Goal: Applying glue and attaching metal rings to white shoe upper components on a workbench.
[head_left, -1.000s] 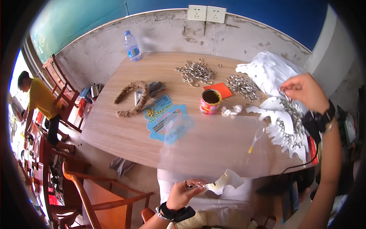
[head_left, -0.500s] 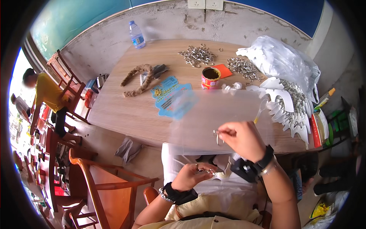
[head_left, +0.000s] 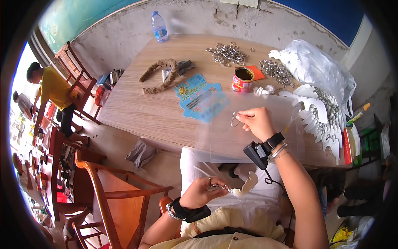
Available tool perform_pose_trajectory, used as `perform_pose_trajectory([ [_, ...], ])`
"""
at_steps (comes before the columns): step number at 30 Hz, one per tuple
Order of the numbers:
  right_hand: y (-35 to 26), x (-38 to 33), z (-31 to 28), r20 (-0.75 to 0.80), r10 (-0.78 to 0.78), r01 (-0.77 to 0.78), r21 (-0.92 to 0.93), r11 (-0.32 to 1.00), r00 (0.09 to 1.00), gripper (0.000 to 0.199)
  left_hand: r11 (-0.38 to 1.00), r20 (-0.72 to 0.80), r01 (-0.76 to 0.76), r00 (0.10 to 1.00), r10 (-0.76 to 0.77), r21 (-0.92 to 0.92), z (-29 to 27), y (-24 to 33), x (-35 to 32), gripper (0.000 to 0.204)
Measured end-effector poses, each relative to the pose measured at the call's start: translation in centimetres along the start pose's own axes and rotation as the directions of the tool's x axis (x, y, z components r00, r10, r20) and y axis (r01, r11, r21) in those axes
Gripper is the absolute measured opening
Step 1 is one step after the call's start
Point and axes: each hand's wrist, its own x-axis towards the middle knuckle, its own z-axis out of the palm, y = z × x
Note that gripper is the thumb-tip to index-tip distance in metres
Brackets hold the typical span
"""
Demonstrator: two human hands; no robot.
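Note:
My right hand [head_left: 259, 122] is raised over a translucent plastic sheet [head_left: 253, 145] at the table's near edge. Its thumb and fingers pinch a small oval metal ring [head_left: 234, 120]. Lower down, above my lap, my left hand [head_left: 197, 193] is closed on a small metal ring [head_left: 214, 186], partly covered by the fingers. A cream-white cut piece with notched edges [head_left: 248, 184] extends from those fingertips; how it joins the metal I cannot tell.
Metal rings [head_left: 227, 54] are piled at the table's back, with another heap [head_left: 277, 72] nearby. Around them are an open red tin [head_left: 242, 83], notched white pieces [head_left: 317, 120], a plastic bag [head_left: 315, 66], a blue card [head_left: 201, 97], a brown fuzzy loop [head_left: 159, 88] and a bottle [head_left: 159, 28].
My right hand has lifted away from my left, farther over the table, with the ring still pinched. My left hand keeps its hold, and the cream piece now stands more upright.

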Motion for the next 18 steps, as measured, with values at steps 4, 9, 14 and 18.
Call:
perform_pose_trajectory([
  [4, -0.5, -0.2, -0.6, -0.102, -0.011, 0.013, 0.022, 1.0, 0.995, 0.02, 1.0, -0.024, 0.027, 0.999, -0.027, -0.001, 0.1, 0.5, -0.2, 0.014],
  [9, -1.3, -0.6, -1.1, -0.144, -0.105, 0.098, -0.053, 0.994, 0.984, 0.019, 0.999, -0.033, 0.026, 0.999, -0.025, 0.021, 0.5, 0.4, -0.1, 0.014],
  [14, -0.9, -0.4, -1.7, -0.188, -0.378, 0.301, -0.339, 0.891, 0.907, 0.014, 0.999, -0.046, 0.046, 0.998, -0.045, 0.013, 0.9, 0.5, 0.0, 0.014],
  [18, -1.6, -0.6, -2.8, -0.222, -0.408, 0.307, -0.378, 0.873, 0.886, 0.013, 0.996, -0.06, 0.081, 0.995, -0.078, 0.042, 1.0, 0.9, 0.0, 0.015],
])
